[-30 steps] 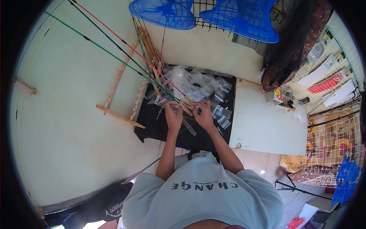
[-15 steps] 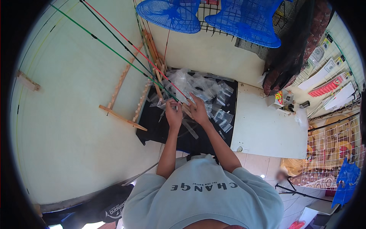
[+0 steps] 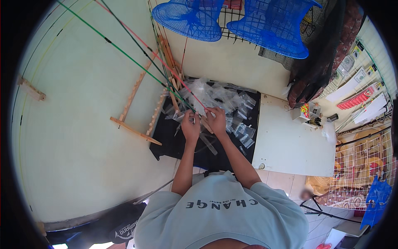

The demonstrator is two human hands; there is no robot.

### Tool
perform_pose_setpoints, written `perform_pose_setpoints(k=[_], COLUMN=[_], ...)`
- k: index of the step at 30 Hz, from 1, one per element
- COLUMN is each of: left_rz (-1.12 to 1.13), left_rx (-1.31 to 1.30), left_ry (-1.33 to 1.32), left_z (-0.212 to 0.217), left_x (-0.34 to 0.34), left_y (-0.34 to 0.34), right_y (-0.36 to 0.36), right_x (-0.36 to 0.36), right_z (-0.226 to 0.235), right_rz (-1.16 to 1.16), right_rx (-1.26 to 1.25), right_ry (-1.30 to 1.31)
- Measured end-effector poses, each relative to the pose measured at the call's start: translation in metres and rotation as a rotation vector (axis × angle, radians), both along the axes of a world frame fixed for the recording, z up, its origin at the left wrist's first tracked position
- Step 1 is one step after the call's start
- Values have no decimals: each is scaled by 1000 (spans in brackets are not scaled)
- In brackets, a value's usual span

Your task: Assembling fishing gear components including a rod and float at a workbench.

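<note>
Three thin rods, like fishing-rod blanks, slant down from the upper left to my hands: a green rod (image 3: 137, 61), a dark green rod (image 3: 132, 38) and a red rod (image 3: 169, 67). My left hand (image 3: 190, 126) has its fingers curled closed around the lower end of the green rod, where the dark green one also comes in. Close beside it, the fingertips of my right hand (image 3: 216, 120) pinch at the lower end of the red rod. The exact finger contact is small and partly hidden. Under both hands, clear plastic bags (image 3: 219, 96) lie heaped on a black-covered table (image 3: 174, 143).
Notched wooden racks (image 3: 132, 96) stand at the left, by the wall. A white board (image 3: 292, 141) adjoins the table on the right, with small boxes (image 3: 301, 114) at its far side. Blue mesh nets (image 3: 271, 27) hang above. A wire grid (image 3: 360, 166) stands far right.
The fingers of my right hand, more outstretched before, have drawn together at the red rod's end. My left hand stays almost in place. The whole view has shifted slightly.
</note>
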State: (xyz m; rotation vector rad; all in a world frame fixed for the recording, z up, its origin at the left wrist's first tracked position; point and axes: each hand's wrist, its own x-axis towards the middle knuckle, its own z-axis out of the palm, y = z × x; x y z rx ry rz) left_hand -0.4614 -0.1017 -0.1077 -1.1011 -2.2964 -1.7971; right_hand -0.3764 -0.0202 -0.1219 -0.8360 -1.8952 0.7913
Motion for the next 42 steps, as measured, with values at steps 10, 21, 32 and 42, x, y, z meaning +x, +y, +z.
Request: perform_pose_setpoints(k=[10, 21, 32, 42], left_rz=[1, 43, 50, 72], left_rx=[69, 22, 10, 60], left_ry=[45, -41, -40, -90], left_z=[-2, -3, -3, 8], left_x=[6, 2, 1, 8], left_y=[9, 5, 3, 9], right_y=[17, 19, 8, 7], right_x=[-2, 0, 16, 31], right_z=[7, 6, 8, 13], right_rz=[-136, -180, -93, -41], right_rx=[13, 67, 90, 143], right_ry=[-97, -91, -41, 16])
